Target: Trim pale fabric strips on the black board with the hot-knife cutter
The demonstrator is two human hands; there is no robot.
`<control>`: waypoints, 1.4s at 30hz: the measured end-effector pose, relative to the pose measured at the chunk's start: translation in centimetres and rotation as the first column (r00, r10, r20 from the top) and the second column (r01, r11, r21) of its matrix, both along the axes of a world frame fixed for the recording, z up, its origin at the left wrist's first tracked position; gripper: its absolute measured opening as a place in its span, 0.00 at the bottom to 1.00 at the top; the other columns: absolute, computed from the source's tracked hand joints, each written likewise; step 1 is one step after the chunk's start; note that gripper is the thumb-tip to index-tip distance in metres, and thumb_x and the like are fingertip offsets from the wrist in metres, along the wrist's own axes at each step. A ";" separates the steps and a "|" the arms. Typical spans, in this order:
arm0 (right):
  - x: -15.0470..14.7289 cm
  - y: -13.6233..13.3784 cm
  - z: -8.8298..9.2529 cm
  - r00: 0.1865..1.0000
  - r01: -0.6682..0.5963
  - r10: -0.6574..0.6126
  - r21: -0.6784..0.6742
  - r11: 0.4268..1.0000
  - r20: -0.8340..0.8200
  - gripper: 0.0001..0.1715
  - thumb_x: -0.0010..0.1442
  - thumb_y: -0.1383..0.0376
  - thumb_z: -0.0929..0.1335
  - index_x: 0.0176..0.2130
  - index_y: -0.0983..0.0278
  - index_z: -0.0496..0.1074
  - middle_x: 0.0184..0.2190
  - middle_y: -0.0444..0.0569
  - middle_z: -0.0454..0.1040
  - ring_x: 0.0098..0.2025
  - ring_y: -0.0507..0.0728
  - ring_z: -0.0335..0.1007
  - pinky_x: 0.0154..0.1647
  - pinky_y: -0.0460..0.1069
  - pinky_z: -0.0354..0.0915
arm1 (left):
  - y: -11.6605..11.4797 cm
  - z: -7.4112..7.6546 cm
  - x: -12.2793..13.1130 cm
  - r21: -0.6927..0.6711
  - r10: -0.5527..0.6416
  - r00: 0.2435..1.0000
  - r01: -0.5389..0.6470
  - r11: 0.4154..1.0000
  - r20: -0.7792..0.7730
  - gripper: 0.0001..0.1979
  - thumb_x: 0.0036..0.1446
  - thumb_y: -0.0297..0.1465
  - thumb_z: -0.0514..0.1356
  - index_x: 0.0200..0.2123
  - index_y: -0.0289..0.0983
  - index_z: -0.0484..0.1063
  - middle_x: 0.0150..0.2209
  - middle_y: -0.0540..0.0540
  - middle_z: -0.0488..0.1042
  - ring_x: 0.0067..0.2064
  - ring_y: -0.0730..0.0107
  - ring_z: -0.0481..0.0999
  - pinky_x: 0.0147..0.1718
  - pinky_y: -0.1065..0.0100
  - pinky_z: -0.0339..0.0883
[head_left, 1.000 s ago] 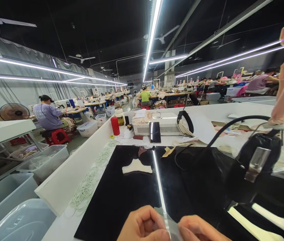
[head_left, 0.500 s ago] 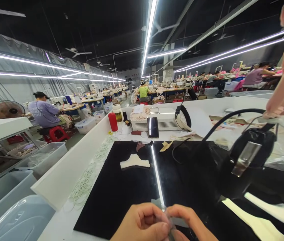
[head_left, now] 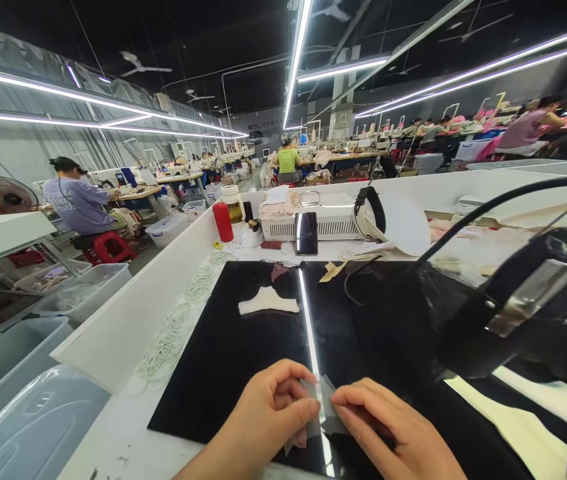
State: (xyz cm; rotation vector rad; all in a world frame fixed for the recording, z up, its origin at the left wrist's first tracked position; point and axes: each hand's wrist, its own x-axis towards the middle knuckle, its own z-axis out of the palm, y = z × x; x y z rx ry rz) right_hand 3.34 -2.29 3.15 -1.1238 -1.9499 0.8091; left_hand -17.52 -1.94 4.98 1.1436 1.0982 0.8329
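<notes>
Between my two hands is a small piece of thin, see-through sheet (head_left: 324,400), held above the glossy black board (head_left: 223,373). My left hand (head_left: 276,410) pinches its left side between thumb and bent fingers. On the other side, my right hand (head_left: 381,420) grips the right edge with thumb and fingertips. The sheet's exact shape is partly hidden by the fingers. Farther up the board lies a white curved fabric piece (head_left: 268,301), apart from both hands.
Loops of pale green cord (head_left: 166,343) lie along the left. A black device with a cable (head_left: 528,300) stands at right, near cream strips (head_left: 498,420). Behind the board are a phone (head_left: 306,233), a white vented box (head_left: 278,230) and a red container (head_left: 222,222).
Both hands have risen and moved slightly apart, showing more of the clear sheet between them. The camera view has tilted and shifted, so the black device appears farther right.
</notes>
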 end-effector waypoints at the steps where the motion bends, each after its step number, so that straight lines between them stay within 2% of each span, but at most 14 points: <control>1: 0.1 0.2 -0.2 1.000 0.013 -0.013 0.028 1.000 0.017 0.09 0.70 0.60 0.65 0.40 0.54 0.76 0.35 0.42 0.78 0.35 0.52 0.78 0.37 0.41 0.72 | 0.1 0.0 0.0 0.013 0.027 0.999 -0.026 1.000 -0.036 0.17 0.52 0.34 0.66 0.45 0.35 0.70 0.30 0.54 0.72 0.22 0.77 0.71 0.23 0.72 0.68; 4: 0.3 0.6 -0.5 0.996 0.025 -0.031 0.071 0.997 0.085 0.10 0.72 0.60 0.64 0.44 0.54 0.76 0.38 0.44 0.78 0.37 0.53 0.78 0.38 0.43 0.73 | 0.2 0.1 -0.2 0.096 0.078 0.980 -0.061 0.993 -0.181 0.14 0.57 0.33 0.63 0.46 0.37 0.68 0.32 0.54 0.70 0.25 0.77 0.69 0.23 0.73 0.65; 6: 0.3 0.9 -0.8 0.991 0.018 -0.031 0.090 0.996 0.134 0.11 0.73 0.61 0.63 0.46 0.54 0.76 0.38 0.44 0.77 0.37 0.53 0.79 0.37 0.43 0.74 | 0.1 0.3 -0.3 0.192 0.095 0.937 -0.031 0.981 -0.335 0.08 0.60 0.31 0.61 0.43 0.38 0.68 0.32 0.54 0.70 0.26 0.76 0.67 0.25 0.74 0.63; 8: 0.2 1.1 -1.2 0.985 0.011 -0.031 0.119 0.993 0.172 0.12 0.73 0.61 0.62 0.46 0.54 0.76 0.39 0.44 0.77 0.38 0.54 0.79 0.38 0.44 0.75 | -0.1 0.2 -0.4 0.299 0.119 0.849 0.047 0.953 -0.514 0.02 0.62 0.29 0.59 0.39 0.39 0.68 0.30 0.55 0.70 0.27 0.76 0.66 0.27 0.73 0.59; 10: 0.1 1.3 -1.6 0.980 0.007 -0.043 0.180 0.984 0.193 0.13 0.74 0.61 0.62 0.46 0.54 0.76 0.39 0.45 0.77 0.39 0.55 0.78 0.40 0.46 0.75 | -0.4 -0.3 -0.6 0.402 0.161 0.745 0.154 0.902 -0.647 0.03 0.63 0.27 0.58 0.36 0.40 0.68 0.29 0.55 0.70 0.27 0.75 0.67 0.28 0.72 0.57; 14: -0.1 1.6 -2.2 0.965 -0.025 -0.050 0.280 0.960 0.257 0.14 0.74 0.64 0.61 0.47 0.56 0.75 0.37 0.45 0.77 0.37 0.56 0.77 0.40 0.50 0.76 | -0.5 -1.7 -0.9 0.523 0.250 0.611 0.319 0.791 -0.751 0.05 0.66 0.26 0.57 0.36 0.40 0.70 0.32 0.53 0.73 0.31 0.71 0.73 0.31 0.70 0.59; 17: 0.0 1.7 -2.4 0.940 -0.070 -0.038 0.301 0.951 0.339 0.13 0.73 0.67 0.61 0.47 0.56 0.74 0.36 0.44 0.77 0.37 0.56 0.76 0.40 0.52 0.75 | -0.4 -2.3 -1.0 0.511 0.250 0.566 0.366 0.778 -0.786 0.06 0.67 0.26 0.57 0.36 0.40 0.71 0.33 0.52 0.74 0.33 0.69 0.75 0.32 0.69 0.61; 21: 0.3 1.6 -2.7 0.908 -0.092 -0.051 0.318 0.944 0.415 0.11 0.73 0.66 0.62 0.49 0.56 0.73 0.38 0.45 0.77 0.38 0.57 0.76 0.40 0.54 0.72 | -0.4 -2.3 -0.8 0.481 0.232 0.525 0.408 0.776 -0.819 0.06 0.67 0.27 0.57 0.37 0.40 0.73 0.33 0.51 0.75 0.33 0.67 0.76 0.32 0.68 0.63; 25: 0.3 1.5 -2.8 0.892 -0.098 -0.052 0.304 0.948 0.449 0.11 0.73 0.66 0.62 0.47 0.57 0.73 0.36 0.45 0.76 0.37 0.57 0.75 0.39 0.54 0.70 | -0.5 -2.1 -0.8 0.481 0.234 0.517 0.416 0.772 -0.824 0.07 0.68 0.27 0.56 0.37 0.40 0.73 0.33 0.51 0.75 0.33 0.67 0.76 0.32 0.68 0.64; 29: 0.1 1.6 -2.8 0.891 -0.112 -0.038 0.300 0.947 0.453 0.10 0.73 0.66 0.62 0.47 0.57 0.72 0.35 0.45 0.75 0.36 0.56 0.74 0.37 0.53 0.69 | -0.6 -2.0 -0.8 0.487 0.227 0.531 0.421 0.765 -0.816 0.07 0.68 0.28 0.56 0.38 0.40 0.74 0.34 0.50 0.75 0.33 0.67 0.77 0.32 0.68 0.64; 42: -0.1 1.7 -3.0 0.904 -0.108 -0.021 0.277 0.955 0.427 0.09 0.74 0.66 0.62 0.47 0.57 0.72 0.36 0.45 0.75 0.37 0.57 0.73 0.38 0.53 0.66 | -0.4 -1.9 -0.9 0.462 0.228 0.504 0.407 0.788 -0.833 0.06 0.69 0.28 0.57 0.39 0.40 0.73 0.34 0.52 0.74 0.33 0.68 0.76 0.32 0.67 0.63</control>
